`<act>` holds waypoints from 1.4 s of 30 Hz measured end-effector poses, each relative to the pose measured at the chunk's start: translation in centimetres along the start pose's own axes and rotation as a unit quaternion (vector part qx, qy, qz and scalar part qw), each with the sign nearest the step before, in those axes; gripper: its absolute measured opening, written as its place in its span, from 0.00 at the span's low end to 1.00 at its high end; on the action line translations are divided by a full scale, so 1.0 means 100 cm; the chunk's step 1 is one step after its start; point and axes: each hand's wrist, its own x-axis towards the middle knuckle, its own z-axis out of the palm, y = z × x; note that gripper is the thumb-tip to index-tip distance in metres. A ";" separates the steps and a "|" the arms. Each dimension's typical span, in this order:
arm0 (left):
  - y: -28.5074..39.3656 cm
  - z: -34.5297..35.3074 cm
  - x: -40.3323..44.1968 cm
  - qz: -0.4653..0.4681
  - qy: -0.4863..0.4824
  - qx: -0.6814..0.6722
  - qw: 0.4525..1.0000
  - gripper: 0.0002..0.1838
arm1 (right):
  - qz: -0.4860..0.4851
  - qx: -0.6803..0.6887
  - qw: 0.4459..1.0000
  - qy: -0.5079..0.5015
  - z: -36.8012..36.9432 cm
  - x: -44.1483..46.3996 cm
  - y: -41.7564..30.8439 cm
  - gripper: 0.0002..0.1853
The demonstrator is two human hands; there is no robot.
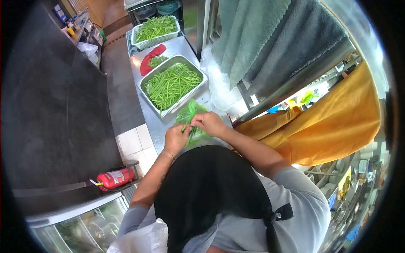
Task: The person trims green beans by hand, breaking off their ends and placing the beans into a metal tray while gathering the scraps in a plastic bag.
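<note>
Both hands meet over a green plastic bag [184, 114] at the near end of the steel counter [148, 116]. My left hand [177, 137] has its fingers pinched together at the bag's near side, by a thin green piece. My right hand [209, 123] is closed too, its fingertips touching those of my left hand on the gathered plastic. Just beyond the bag stands a steel tray [141, 90] filled with green beans [172, 86]. Small green pieces [157, 61] lie on a red cloth [145, 65] behind the tray.
A white basket [158, 41] of green beans stands at the counter's far end. Clear plastic [217, 84] and hanging grey towels [270, 38] are on the right, with an orange cloth [329, 126] nearer. A red fire extinguisher [114, 179] is at the lower left.
</note>
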 end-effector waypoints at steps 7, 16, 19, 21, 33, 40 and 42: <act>0.004 0.001 0.001 0.071 0.025 -0.005 0.997 0.09 | -0.087 -0.059 0.993 0.051 0.014 -0.003 0.008 0.06; 0.027 -0.026 0.061 0.019 0.157 -0.188 0.969 0.09 | 0.176 0.433 0.884 0.017 0.027 0.007 0.032 0.08; 0.040 -0.057 0.109 0.069 0.210 -0.132 0.966 0.15 | 0.129 0.165 0.978 0.009 0.024 -0.008 0.038 0.13; 0.037 -0.068 0.130 -0.003 0.172 -0.158 0.972 0.21 | 0.070 0.025 0.997 0.015 0.018 -0.011 0.025 0.18; 0.037 -0.012 0.065 0.025 -0.144 -0.236 0.961 0.16 | -0.179 -0.020 0.975 0.131 -0.069 0.033 -0.039 0.07; 0.028 -0.036 0.037 -0.089 -0.255 -0.239 0.933 0.23 | 0.016 0.259 0.965 -0.046 -0.041 0.020 -0.005 0.05; 0.031 -0.043 0.030 -0.090 -0.246 -0.350 0.899 0.23 | 0.003 0.283 0.958 -0.052 -0.042 0.017 0.003 0.05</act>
